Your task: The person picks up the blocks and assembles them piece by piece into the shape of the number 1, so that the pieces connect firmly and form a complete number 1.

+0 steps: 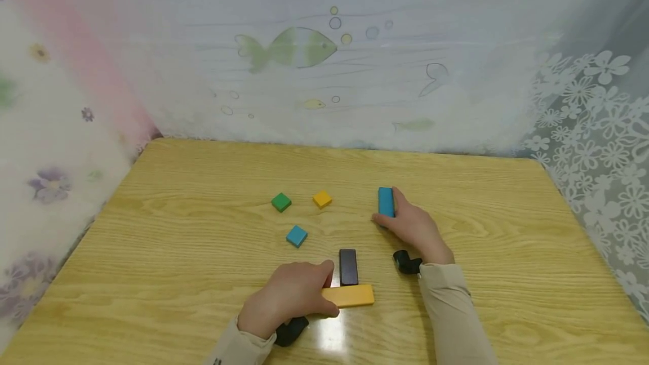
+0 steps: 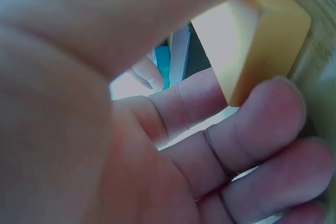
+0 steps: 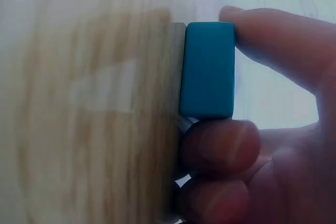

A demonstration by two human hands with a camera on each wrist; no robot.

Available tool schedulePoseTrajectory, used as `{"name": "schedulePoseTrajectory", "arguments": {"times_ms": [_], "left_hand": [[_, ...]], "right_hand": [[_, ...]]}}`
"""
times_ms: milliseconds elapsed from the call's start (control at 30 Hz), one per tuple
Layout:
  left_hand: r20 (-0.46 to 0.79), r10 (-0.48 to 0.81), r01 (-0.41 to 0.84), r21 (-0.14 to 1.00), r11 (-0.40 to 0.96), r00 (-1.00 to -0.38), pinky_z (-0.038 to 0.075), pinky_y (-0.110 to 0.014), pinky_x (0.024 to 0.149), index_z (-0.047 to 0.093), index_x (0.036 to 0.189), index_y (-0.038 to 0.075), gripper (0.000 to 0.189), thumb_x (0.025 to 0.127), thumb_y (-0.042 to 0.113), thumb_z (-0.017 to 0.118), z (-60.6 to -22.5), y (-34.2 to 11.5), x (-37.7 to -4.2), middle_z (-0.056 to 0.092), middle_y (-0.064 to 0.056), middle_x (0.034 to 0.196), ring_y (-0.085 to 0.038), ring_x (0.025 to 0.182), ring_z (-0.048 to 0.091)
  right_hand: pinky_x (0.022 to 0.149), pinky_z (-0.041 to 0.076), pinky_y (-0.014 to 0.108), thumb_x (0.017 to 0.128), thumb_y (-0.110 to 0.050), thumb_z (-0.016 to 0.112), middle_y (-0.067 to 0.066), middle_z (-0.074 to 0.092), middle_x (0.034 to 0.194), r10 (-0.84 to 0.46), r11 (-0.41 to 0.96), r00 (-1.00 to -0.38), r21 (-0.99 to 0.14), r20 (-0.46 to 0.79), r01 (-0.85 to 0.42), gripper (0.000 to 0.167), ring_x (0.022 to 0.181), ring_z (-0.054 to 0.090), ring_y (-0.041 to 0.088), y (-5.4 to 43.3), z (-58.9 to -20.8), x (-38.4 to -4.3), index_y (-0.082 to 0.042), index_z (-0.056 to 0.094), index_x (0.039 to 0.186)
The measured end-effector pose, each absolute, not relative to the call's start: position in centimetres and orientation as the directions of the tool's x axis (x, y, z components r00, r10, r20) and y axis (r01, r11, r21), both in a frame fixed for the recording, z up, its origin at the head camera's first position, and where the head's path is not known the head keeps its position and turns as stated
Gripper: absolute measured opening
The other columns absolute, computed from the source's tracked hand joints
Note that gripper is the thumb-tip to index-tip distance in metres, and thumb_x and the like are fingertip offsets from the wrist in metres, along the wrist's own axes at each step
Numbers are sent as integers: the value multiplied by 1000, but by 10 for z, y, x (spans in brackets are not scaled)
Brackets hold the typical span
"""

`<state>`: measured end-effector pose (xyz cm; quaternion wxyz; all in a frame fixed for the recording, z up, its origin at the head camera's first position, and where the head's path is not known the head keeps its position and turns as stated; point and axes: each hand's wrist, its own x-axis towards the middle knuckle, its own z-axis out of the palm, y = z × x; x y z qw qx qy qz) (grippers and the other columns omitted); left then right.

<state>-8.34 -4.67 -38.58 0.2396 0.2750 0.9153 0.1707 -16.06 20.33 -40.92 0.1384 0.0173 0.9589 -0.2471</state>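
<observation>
My left hand (image 1: pixel 291 292) holds the left end of a long yellow block (image 1: pixel 354 295) between thumb and fingers. In the left wrist view the yellow block's end (image 2: pixel 270 48) shows close up beside the fingers. A dark, almost black block (image 1: pixel 348 267) lies just behind the yellow one, its near end at or against it. Farther back on the right, my right hand (image 1: pixel 413 227) grips a blue block (image 1: pixel 386 202) by its sides. Seen from the right wrist, the blue block (image 3: pixel 208 69) is at the wooden surface, between one digit above and fingers below.
Small square tiles lie left of the right hand: green (image 1: pixel 281 202), yellow (image 1: pixel 322 199) and blue (image 1: pixel 297 236). All rest on a wood-grain table (image 1: pixel 203 230). A patterned curtain (image 1: pixel 284 94) hangs along its back edge. Black devices (image 1: pixel 407 262) sit at both wrists.
</observation>
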Motion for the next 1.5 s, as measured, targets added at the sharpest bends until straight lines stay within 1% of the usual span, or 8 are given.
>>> {"name": "schedulePoseTrajectory", "arguments": {"times_ms": [600,733,833,900,1067,1167,1300,1500], "left_hand": [[-346,588,426,443,789,-731,33,-27,45,47,77,22,37,67,47,72,-386,-48,-84,46,11,58,-7,50,43],[-343,590,434,433,790,-731,33,-27,46,48,78,22,36,67,47,72,-386,-48,-85,46,11,59,-7,51,43],[-333,588,442,422,792,-737,34,-27,46,48,77,22,36,67,47,72,-386,-48,-84,46,12,59,-7,51,43],[-326,588,446,416,793,-740,34,-27,45,48,77,22,36,66,47,72,-386,-47,-84,46,12,59,-7,51,43],[-318,585,448,410,794,-746,33,-27,45,48,77,22,35,66,46,72,-385,-47,-83,46,12,58,-6,50,43],[-312,588,455,405,793,-747,33,-27,45,49,77,22,35,67,45,72,-385,-46,-83,45,12,58,-6,50,43],[-302,592,466,398,791,-747,33,-27,44,49,77,21,34,67,44,72,-385,-46,-83,45,12,57,-6,49,43],[-309,589,464,392,794,-747,33,-27,43,49,78,21,35,67,44,72,-385,-45,-83,44,11,57,-6,49,43]], "right_hand": [[84,38,49,82,-55,51,21,39,132,-40,868,-955,-484,-294,113,87,111,46,39,194,-409,-161,-9,10,143],[68,42,39,84,-50,51,14,61,95,-50,840,-949,-527,-310,128,82,77,59,28,191,-408,-162,-11,11,143],[57,40,32,86,-47,52,5,57,67,-69,803,-942,-578,-329,143,79,54,53,20,191,-408,-163,-13,10,144],[55,40,31,86,-45,53,2,57,65,-83,782,-940,-606,-331,145,78,51,52,17,190,-409,-163,-13,11,143],[56,42,33,85,-46,54,5,60,69,-83,766,-937,-623,-338,157,78,55,54,21,188,-409,-162,-15,12,143],[65,44,39,82,-52,53,15,62,96,-74,819,-946,-561,-317,124,84,75,59,30,184,-406,-160,-12,12,143],[77,42,45,79,-57,53,21,44,129,-71,883,-953,-463,-294,77,92,103,52,36,177,-404,-158,-8,9,143],[75,42,43,79,-50,55,21,45,127,-46,887,-950,-450,-310,104,89,98,54,33,170,-405,-157,-9,9,143]]}}
